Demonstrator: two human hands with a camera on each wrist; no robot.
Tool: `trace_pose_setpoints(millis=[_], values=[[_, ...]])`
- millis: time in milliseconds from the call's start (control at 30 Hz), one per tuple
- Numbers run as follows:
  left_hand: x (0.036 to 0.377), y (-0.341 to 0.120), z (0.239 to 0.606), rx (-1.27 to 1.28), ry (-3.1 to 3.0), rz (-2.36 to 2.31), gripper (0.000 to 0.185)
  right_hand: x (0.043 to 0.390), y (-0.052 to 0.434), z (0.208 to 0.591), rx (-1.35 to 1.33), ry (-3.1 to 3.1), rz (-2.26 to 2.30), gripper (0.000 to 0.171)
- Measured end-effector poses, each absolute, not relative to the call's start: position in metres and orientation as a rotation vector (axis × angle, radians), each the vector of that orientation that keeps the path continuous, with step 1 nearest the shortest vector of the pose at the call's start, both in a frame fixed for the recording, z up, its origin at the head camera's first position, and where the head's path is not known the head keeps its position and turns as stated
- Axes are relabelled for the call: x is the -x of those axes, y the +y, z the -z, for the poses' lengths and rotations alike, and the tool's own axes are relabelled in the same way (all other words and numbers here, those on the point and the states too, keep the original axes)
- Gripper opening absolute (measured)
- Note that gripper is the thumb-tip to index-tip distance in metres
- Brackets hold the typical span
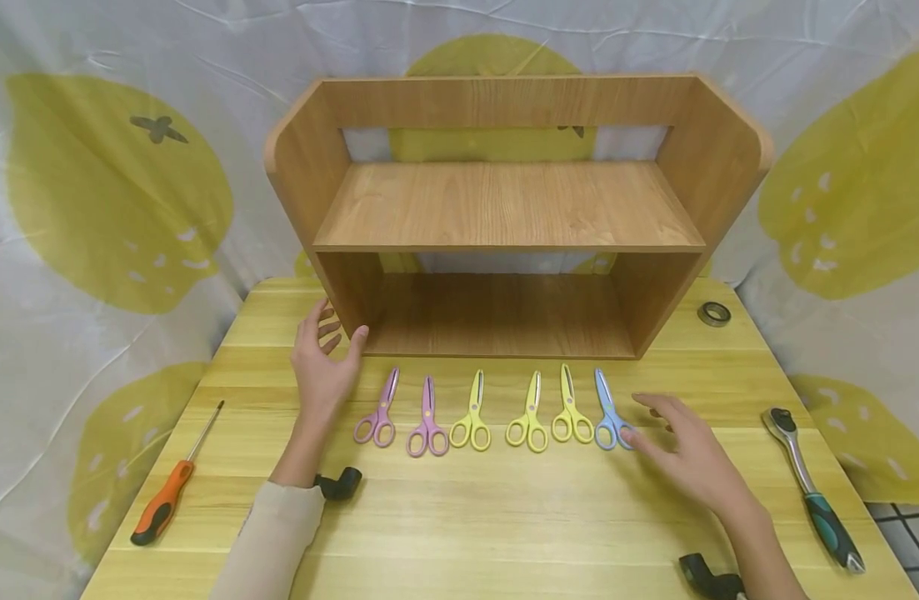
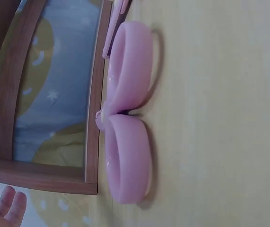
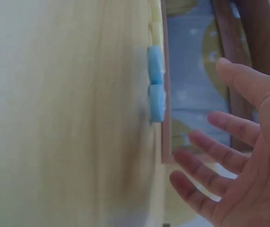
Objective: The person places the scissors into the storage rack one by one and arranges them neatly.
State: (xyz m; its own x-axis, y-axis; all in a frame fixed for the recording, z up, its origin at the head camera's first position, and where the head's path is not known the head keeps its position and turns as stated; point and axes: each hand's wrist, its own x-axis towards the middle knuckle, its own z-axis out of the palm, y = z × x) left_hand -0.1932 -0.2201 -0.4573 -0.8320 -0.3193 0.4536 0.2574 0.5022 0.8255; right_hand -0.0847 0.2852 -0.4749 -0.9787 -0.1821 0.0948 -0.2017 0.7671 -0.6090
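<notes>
Scissors lie in a row of six on the table (image 1: 504,517) before the wooden shelf (image 1: 504,208). At the row's 3 o'clock end, the right hand (image 1: 687,454) hovers with fingers spread, just beside the blue scissors (image 1: 609,412). At the 9 o'clock end, the left hand (image 1: 324,362), fingers relaxed, holds nothing near the purple scissors (image 1: 380,412).

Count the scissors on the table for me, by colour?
6, in one row before the shelf: two purple at left, three yellow, one blue at right. None seem hidden.
</notes>
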Motion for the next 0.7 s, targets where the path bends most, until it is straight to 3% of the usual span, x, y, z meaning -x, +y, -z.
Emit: trace_pose_setpoints(millis=[200, 700], values=[[0.201, -0.226, 0.460, -0.093, -2.161, 1.423, 0.056, 0.085, 0.290, 0.481, -0.306, -2.929, -1.074, 0.055], [0.210, -0.232, 0.464, -0.192, -2.248, 1.429, 0.047, 0.089, 0.289, 0.498, -0.320, -2.947, -1.075, 0.057]])
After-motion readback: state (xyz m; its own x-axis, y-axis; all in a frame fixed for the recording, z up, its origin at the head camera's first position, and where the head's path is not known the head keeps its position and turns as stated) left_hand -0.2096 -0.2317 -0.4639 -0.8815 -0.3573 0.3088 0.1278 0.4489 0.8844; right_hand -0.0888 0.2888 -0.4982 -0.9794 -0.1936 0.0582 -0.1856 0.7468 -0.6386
